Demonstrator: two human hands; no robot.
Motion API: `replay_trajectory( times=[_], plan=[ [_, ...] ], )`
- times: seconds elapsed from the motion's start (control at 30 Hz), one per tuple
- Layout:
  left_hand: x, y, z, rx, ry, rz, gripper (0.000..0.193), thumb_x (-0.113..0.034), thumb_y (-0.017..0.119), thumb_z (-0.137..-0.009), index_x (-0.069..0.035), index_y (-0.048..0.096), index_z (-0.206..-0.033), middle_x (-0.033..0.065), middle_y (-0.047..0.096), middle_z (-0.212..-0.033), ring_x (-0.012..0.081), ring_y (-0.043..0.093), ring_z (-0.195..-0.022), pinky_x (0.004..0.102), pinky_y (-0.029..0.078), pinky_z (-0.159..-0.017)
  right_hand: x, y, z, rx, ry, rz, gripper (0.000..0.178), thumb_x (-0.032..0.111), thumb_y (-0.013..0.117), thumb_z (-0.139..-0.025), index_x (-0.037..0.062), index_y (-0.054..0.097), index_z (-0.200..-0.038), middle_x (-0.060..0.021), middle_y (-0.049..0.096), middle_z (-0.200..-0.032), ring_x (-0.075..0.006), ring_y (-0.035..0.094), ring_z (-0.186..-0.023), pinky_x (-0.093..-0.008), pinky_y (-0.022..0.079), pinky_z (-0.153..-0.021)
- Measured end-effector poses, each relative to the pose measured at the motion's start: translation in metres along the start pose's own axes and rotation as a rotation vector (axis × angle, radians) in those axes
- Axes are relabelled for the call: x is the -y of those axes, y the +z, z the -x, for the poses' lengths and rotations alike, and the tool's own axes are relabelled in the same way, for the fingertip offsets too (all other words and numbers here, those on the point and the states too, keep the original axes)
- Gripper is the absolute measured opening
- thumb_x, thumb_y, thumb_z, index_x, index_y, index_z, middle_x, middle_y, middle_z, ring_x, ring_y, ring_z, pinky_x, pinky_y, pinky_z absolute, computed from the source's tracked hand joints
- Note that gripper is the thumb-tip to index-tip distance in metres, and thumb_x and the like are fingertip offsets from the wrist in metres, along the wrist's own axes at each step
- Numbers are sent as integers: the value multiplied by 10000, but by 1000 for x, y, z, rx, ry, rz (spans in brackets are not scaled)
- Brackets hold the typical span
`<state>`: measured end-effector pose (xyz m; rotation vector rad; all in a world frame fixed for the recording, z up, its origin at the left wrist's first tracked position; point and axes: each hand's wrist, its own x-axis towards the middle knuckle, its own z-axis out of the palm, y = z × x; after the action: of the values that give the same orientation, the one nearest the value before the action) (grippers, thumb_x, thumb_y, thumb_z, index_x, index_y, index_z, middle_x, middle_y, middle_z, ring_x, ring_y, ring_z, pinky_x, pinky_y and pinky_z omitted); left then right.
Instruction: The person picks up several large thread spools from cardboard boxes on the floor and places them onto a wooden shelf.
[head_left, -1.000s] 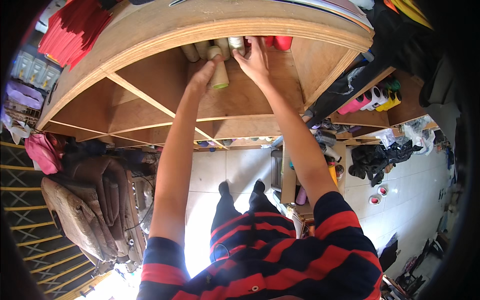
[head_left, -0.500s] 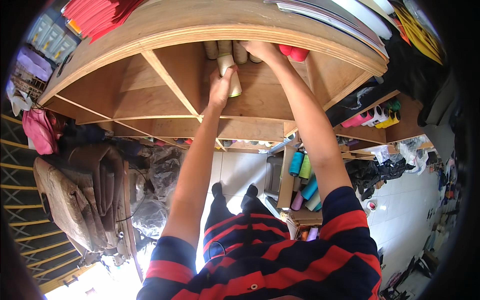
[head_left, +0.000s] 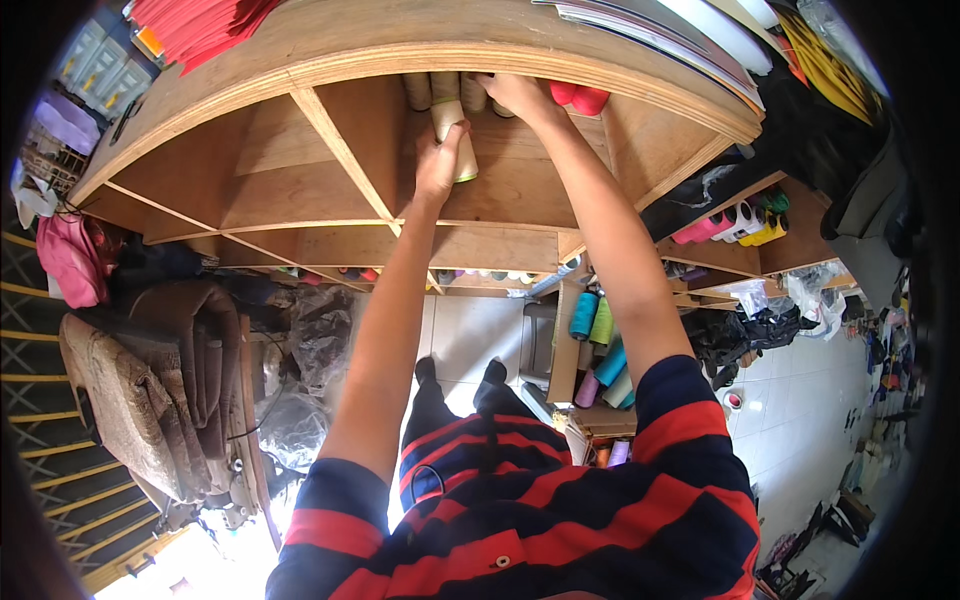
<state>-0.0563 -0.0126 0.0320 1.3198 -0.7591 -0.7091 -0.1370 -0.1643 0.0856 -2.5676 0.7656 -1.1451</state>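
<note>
In the middle compartment of the wooden shelf (head_left: 480, 235), my left hand (head_left: 437, 168) is closed around a cream thread cone (head_left: 465, 158) with a thin yellow-green line at its near end. The cone lies tilted, pointing into the compartment. Behind it stand several beige thread cones (head_left: 445, 87) in a row. My right hand (head_left: 517, 93) reaches in under the shelf's top edge, beside the cones at the back. Its fingertips are partly hidden there, so its grip does not show. Just right of that hand sit red thread cones (head_left: 580, 97).
A thick wooden shelf top overhangs the compartment, bearing red sheets (head_left: 200, 30) and a stack of papers (head_left: 650, 40). Upright dividers (head_left: 345, 155) stand on both sides. Below on the right is a cardboard box (head_left: 567, 335) of coloured thread cones. Folded brown fabric (head_left: 150, 390) hangs at left.
The whole view has shifted slightly. My left hand still grips the cream cone, and my right hand stays at the back of the compartment with little visible movement.
</note>
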Motion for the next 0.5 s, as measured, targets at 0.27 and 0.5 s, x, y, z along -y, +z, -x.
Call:
replay_trajectory(
  times=[0.27, 0.5],
  plan=[
    [-1, -5, 3, -31, 10, 17, 370, -305, 651, -790, 13, 625, -978, 115, 660, -873, 191, 591, -799, 330, 457, -755, 17, -17, 31, -102, 174, -129, 559, 298, 781, -735, 9, 548, -1152, -172, 617, -1118, -369, 584, -1019, -421, 471, -856],
    [5, -1, -2, 11, 22, -16, 379, -327, 637, -796, 13, 633, -964, 122, 669, -881, 216, 608, -807, 338, 465, -764, -46, 41, 70, -83, 427, 129, 403, 68, 703, -707, 29, 567, -1085, -192, 652, -994, -351, 582, -1003, -441, 395, -896]
  ],
)
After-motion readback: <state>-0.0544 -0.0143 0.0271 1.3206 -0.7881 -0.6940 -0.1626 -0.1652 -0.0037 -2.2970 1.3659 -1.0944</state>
